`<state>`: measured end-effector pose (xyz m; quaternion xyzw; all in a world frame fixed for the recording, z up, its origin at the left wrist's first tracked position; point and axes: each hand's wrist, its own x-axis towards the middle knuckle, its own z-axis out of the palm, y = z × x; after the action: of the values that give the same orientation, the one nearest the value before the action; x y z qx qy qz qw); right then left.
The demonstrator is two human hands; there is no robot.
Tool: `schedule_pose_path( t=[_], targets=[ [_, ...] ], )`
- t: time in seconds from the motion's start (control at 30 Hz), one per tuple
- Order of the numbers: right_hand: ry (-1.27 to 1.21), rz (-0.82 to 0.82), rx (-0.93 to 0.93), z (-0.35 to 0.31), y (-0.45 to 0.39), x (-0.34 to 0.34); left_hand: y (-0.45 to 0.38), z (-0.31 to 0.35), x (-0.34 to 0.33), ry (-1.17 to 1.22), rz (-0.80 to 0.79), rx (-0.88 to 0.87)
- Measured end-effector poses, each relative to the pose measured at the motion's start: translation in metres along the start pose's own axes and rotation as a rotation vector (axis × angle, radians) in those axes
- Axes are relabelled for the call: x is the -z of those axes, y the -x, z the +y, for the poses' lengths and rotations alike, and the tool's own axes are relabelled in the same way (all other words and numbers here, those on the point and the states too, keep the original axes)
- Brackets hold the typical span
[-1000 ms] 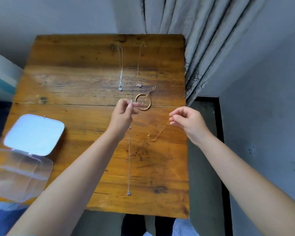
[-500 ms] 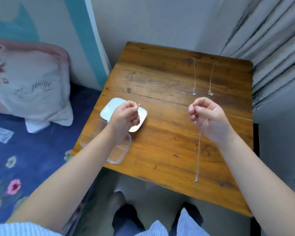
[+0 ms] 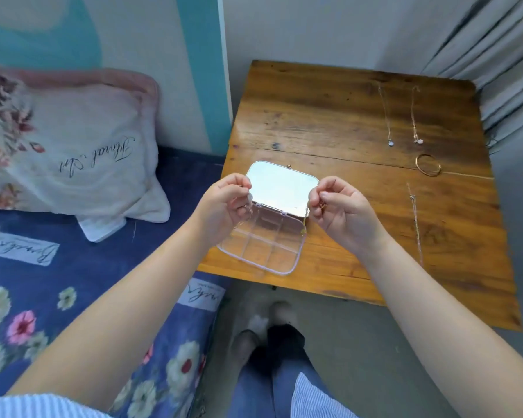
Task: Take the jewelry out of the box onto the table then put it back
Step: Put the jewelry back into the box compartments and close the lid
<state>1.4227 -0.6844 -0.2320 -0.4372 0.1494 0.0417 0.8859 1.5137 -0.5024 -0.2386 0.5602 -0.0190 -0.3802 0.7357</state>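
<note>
A clear compartment box lies open at the wooden table's near left corner, its mirrored lid folded back. My left hand and my right hand hover over the box, each pinching an end of a thin gold chain that dangles toward the compartments. On the table lie two pendant necklaces, a gold bangle and a long chain.
To the left, a bed with a blue floral sheet and a pillow butts against the table. Grey curtains hang at the right. My feet rest on the floor under the table's near edge.
My view has swung left toward the box. Both hands moved from the table's right side to above the open box, carrying the thin gold chain. The long chain stays on the table.
</note>
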Motion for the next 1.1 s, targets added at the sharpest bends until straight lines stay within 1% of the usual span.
schedule_pose_path(
  t=[0.1, 0.23, 0.33, 0.43, 0.57, 0.67, 0.8, 0.9, 1.0, 1.1],
  targets=[
    [0.029, -0.029, -0.05, 0.012, -0.011, -0.01, -0.003, -0.001, 0.015, 0.03, 0.013, 0.015],
    [0.066, -0.016, -0.096, 0.023, -0.034, -0.016, -0.017, 0.005, 0.031, -0.077, 0.068, -0.018],
    [0.061, -0.012, -0.111, 0.029, -0.048, -0.015, -0.03, 0.007, 0.04, -0.111, 0.094, -0.039],
    [0.05, -0.019, -0.119, 0.035, -0.057, -0.012, -0.042, 0.004, 0.046, -0.161, 0.044, -0.028],
    [0.01, 0.011, -0.129, 0.043, -0.061, -0.008, -0.051, -0.004, 0.049, -0.253, -0.1, 0.036],
    [0.001, 0.066, -0.102, 0.053, -0.062, -0.006, -0.055, -0.011, 0.053, -0.307, -0.184, 0.071],
    [-0.052, 0.156, -0.027, 0.064, -0.06, 0.001, -0.063, -0.014, 0.068, -0.352, -0.173, 0.057],
    [-0.101, 0.191, 0.039, 0.069, -0.057, 0.002, -0.063, -0.01, 0.077, -0.309, -0.194, 0.036],
    [-0.124, 0.203, 0.107, 0.067, -0.053, -0.003, -0.065, -0.006, 0.079, -0.318, -0.211, 0.003],
    [-0.121, 0.177, 0.162, 0.063, -0.05, -0.011, -0.072, -0.006, 0.081, -0.351, -0.225, 0.001]
  ],
)
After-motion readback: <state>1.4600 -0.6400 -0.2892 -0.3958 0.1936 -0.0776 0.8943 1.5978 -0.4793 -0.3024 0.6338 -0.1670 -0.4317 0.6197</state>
